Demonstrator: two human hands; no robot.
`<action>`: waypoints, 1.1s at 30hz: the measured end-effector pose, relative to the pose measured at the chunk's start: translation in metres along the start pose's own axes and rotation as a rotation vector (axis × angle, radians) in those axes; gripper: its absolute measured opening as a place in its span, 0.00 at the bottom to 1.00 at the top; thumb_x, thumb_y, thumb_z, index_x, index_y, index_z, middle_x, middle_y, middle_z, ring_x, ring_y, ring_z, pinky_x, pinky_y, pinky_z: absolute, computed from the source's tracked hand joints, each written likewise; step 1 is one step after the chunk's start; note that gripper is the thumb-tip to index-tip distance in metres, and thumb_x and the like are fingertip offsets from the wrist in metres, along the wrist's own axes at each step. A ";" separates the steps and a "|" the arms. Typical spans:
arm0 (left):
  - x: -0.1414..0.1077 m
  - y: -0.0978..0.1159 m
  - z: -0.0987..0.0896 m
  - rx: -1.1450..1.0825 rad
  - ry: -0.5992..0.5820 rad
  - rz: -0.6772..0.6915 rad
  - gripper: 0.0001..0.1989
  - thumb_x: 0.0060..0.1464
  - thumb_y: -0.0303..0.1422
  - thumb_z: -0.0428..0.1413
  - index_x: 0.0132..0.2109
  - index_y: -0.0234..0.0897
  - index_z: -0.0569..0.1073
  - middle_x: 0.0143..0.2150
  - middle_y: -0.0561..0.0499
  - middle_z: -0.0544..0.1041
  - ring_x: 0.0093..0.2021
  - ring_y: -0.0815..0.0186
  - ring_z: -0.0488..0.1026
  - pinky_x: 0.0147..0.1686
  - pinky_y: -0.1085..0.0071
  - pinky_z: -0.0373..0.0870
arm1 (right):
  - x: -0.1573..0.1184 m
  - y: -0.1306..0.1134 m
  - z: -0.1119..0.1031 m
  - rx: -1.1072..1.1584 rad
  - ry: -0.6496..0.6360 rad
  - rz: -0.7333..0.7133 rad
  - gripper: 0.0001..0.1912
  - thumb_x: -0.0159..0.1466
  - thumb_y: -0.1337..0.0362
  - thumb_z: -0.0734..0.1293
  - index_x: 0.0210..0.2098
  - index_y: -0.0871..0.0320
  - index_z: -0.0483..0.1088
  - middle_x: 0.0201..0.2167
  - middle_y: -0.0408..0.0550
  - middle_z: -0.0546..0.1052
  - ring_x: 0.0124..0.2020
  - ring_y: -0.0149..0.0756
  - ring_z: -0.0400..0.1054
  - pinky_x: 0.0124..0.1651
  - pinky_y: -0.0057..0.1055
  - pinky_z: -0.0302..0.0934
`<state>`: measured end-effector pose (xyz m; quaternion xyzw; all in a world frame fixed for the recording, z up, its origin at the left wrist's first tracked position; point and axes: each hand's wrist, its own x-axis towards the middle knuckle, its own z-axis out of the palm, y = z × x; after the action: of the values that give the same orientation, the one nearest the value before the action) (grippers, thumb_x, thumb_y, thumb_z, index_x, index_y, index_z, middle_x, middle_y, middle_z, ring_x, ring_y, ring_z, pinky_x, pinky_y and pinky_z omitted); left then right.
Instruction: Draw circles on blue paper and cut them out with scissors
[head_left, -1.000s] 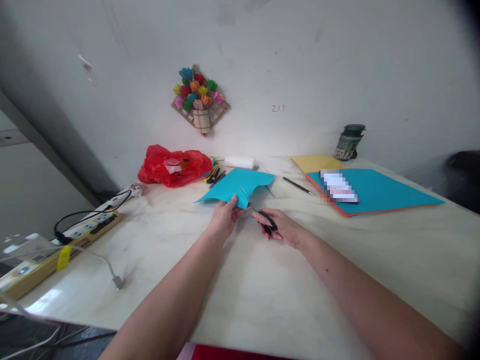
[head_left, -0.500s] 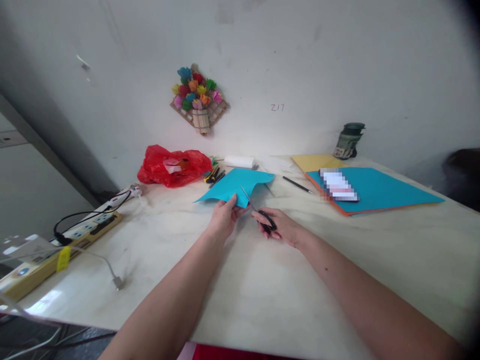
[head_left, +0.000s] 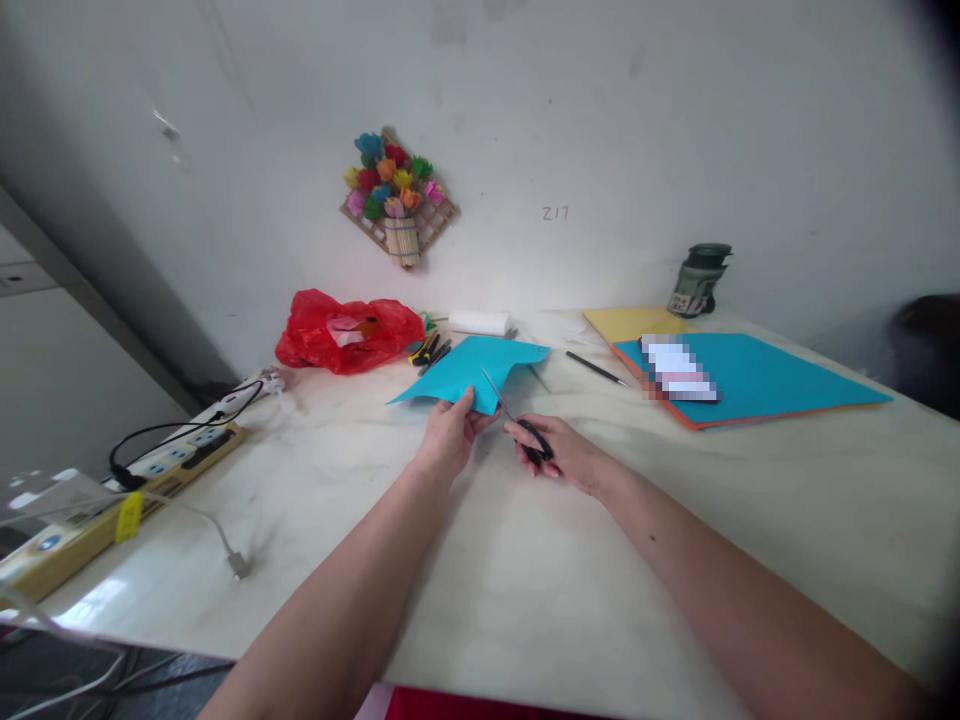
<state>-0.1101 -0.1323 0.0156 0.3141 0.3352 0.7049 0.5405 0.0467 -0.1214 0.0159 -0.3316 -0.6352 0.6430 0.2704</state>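
A sheet of blue paper (head_left: 465, 366) is pinched at its near edge by my left hand (head_left: 450, 432), thumb on top and fingers beneath. The sheet is raised off the table and its right side curves upward. My right hand (head_left: 553, 446) is closed around the black handles of a pair of scissors (head_left: 535, 440). The scissors' blades reach up and left over the near right edge of the sheet, beside my left fingertips. How far the blades are apart is hard to make out.
Right of the sheet lie a pencil (head_left: 596, 369) and a stack of coloured paper (head_left: 780, 375) with a phone (head_left: 679, 370) on it. A bottle (head_left: 700, 280) stands behind. Left are a red plastic bag (head_left: 349, 335), a yellow-black cutter (head_left: 425, 350) and a power strip (head_left: 169, 470) with cables. A white roll (head_left: 480, 323) lies behind.
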 end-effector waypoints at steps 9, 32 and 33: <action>0.001 -0.002 -0.001 -0.005 -0.009 0.014 0.06 0.49 0.29 0.55 0.35 0.29 0.69 0.32 0.46 0.75 0.32 0.61 0.74 0.36 0.64 0.71 | 0.001 0.000 0.002 -0.015 0.003 -0.026 0.18 0.52 0.48 0.63 0.26 0.59 0.62 0.18 0.39 0.65 0.14 0.21 0.57 0.11 0.20 0.41; 0.002 -0.002 -0.003 -0.022 -0.031 0.022 0.08 0.47 0.30 0.57 0.34 0.29 0.69 0.33 0.45 0.75 0.36 0.59 0.74 0.36 0.65 0.71 | 0.000 -0.004 0.007 -0.036 0.045 -0.011 0.10 0.53 0.58 0.63 0.24 0.59 0.60 0.17 0.38 0.63 0.14 0.21 0.57 0.11 0.20 0.42; 0.002 -0.002 -0.003 -0.021 -0.029 0.021 0.08 0.47 0.30 0.57 0.34 0.29 0.69 0.33 0.45 0.75 0.36 0.59 0.74 0.36 0.65 0.71 | -0.001 -0.004 0.007 -0.037 0.046 -0.008 0.10 0.53 0.59 0.63 0.25 0.59 0.61 0.17 0.38 0.63 0.14 0.21 0.57 0.11 0.20 0.42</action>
<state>-0.1117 -0.1299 0.0123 0.3221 0.3165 0.7095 0.5410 0.0416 -0.1259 0.0195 -0.3489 -0.6416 0.6224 0.2814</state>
